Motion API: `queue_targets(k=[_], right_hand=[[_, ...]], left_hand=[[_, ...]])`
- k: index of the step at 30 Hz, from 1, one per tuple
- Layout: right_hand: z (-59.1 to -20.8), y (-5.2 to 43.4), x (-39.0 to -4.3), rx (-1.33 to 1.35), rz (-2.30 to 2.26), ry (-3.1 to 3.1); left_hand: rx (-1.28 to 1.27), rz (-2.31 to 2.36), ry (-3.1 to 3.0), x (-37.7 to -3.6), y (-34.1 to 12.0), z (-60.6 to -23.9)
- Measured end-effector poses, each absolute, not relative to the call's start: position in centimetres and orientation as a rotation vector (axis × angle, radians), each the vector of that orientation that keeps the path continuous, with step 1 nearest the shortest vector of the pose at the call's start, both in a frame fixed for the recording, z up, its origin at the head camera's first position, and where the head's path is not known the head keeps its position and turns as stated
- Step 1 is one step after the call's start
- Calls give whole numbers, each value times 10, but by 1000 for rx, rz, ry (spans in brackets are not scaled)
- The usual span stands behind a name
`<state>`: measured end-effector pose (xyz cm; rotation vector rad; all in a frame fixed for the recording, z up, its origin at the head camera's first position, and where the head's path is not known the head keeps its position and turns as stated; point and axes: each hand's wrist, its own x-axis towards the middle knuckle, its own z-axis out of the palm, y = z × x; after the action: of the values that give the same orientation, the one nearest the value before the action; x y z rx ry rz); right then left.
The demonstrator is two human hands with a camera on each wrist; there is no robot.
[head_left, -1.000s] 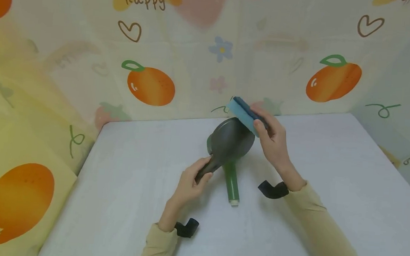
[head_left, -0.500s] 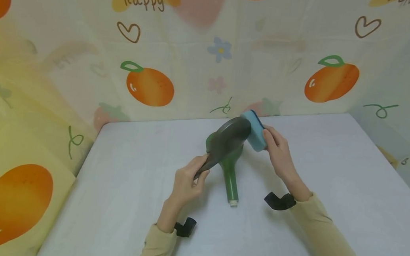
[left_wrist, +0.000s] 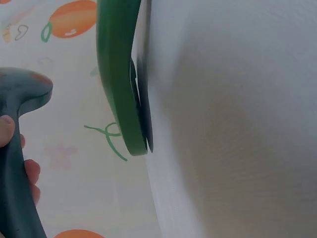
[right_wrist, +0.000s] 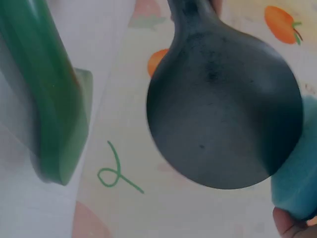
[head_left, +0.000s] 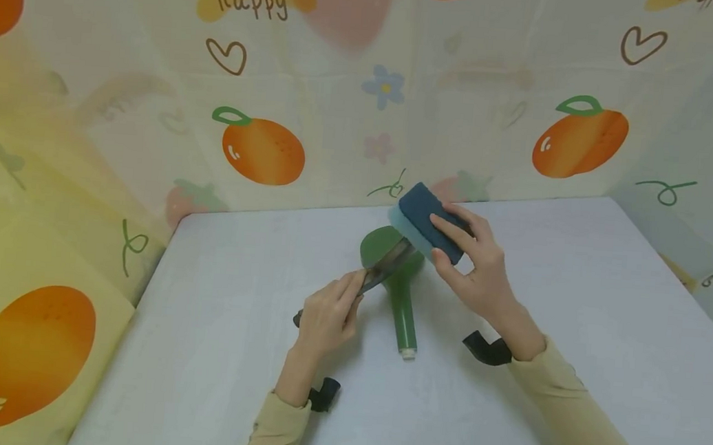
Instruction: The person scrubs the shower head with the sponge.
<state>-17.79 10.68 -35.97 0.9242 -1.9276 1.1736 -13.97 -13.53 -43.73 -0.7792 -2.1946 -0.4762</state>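
My left hand (head_left: 328, 310) grips the handle of a dark grey handheld shower head (head_left: 389, 263), raised above the table and seen nearly edge-on in the head view. Its round face (right_wrist: 223, 114) shows broadly in the right wrist view. A light-blue sponge (head_left: 428, 220) with a dark-blue scouring side is pinched in my right hand (head_left: 480, 276), its light side at the shower head's rim. Beneath lies a green handheld shower head (head_left: 402, 319) on the table, its whitish threaded end towards me. The left wrist view catches the dark handle (left_wrist: 15, 173) in my fingers.
A white-covered table (head_left: 215, 378) spreads under both hands. Behind it and at the left hangs a cloth printed with oranges (head_left: 262, 150). Black wrist mounts (head_left: 487, 349) stick out from both wrists.
The dark shower head has turned from broad face to nearly edge-on as my left wrist rotated. My right hand moved the sponge down along the rim and then back up and left, turning its dark side up.
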Motion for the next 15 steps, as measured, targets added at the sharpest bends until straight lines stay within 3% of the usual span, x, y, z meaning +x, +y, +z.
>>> queue_targets(k=[8,15], right_hand=[[-346,110,-175,522,1446,-2140],[-373,97,-178,766,1109,-1935]], left_hand=[[-816,-485,-2122,-139,-132,-439],[-735,-484,-2239,-137,-128,-437]])
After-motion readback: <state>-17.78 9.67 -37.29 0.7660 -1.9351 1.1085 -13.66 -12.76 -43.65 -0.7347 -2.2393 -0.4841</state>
